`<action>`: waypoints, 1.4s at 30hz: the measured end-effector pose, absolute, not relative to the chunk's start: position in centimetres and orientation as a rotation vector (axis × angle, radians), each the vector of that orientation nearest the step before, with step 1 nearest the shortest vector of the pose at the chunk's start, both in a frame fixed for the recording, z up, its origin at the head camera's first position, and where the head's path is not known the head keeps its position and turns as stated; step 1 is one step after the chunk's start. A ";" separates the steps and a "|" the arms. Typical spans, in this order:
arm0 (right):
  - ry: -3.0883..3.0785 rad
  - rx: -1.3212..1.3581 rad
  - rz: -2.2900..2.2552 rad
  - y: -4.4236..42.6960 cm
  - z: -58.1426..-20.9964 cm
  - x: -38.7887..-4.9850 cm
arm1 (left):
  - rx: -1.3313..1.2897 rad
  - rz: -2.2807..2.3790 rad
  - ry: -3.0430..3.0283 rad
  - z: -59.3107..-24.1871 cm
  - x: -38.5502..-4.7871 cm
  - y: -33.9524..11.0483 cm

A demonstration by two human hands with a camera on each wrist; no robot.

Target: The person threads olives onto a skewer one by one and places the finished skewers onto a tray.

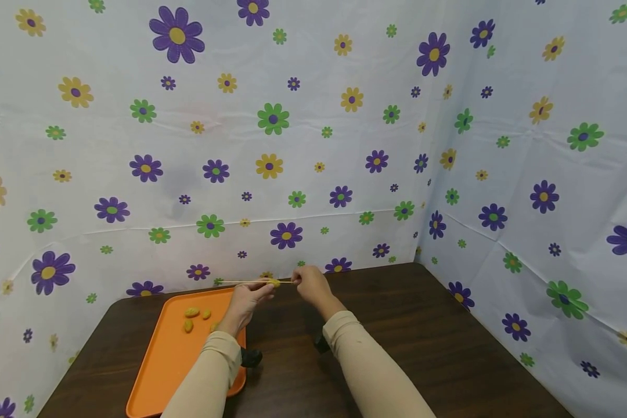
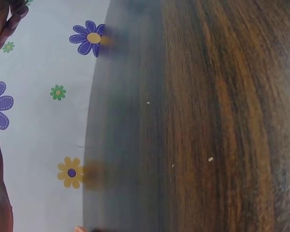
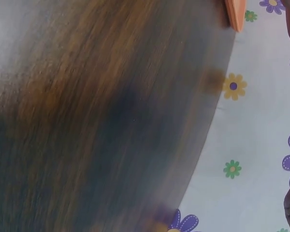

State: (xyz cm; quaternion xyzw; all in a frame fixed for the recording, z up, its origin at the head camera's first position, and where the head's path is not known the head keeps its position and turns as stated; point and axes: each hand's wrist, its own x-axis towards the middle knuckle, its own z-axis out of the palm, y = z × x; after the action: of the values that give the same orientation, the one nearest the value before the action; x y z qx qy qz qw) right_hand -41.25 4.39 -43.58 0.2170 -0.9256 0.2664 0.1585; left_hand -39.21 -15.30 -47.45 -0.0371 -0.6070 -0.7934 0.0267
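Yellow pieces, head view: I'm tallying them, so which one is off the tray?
The yellow piece in the left hand, on the thin stick that the right hand grips; the other visible pieces lie on the orange tray.

You can read no text, label, brand name, number or sign in any of your three views, neither in the one from your head nor in those from your two wrists.
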 end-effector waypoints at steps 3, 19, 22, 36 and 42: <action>-2.640 0.637 0.765 3.9 -43.7 -41.1 | -0.102 -2.440 -1.874 -47.6 -39.0 -15.6; -2.661 0.603 0.747 4.0 -42.4 -40.8 | -0.149 -2.269 -2.123 -47.2 -38.3 -17.6; -2.656 0.559 0.786 5.1 -42.4 -41.1 | -0.138 -2.149 -2.253 -47.2 -38.0 -19.3; -2.641 0.458 0.821 9.2 -43.7 -41.9 | -0.044 -1.063 -2.812 -46.6 -36.6 -25.9; -2.676 0.420 0.814 9.3 -44.3 -42.0 | -0.091 -0.836 -3.040 -47.0 -36.4 -27.1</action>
State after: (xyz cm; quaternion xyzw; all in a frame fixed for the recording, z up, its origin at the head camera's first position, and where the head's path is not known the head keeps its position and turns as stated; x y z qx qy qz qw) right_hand -41.96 9.35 -44.31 0.1466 -0.9345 0.2844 0.1560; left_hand -36.45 -27.06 -47.03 -0.0288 -0.9638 -0.2652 -0.0063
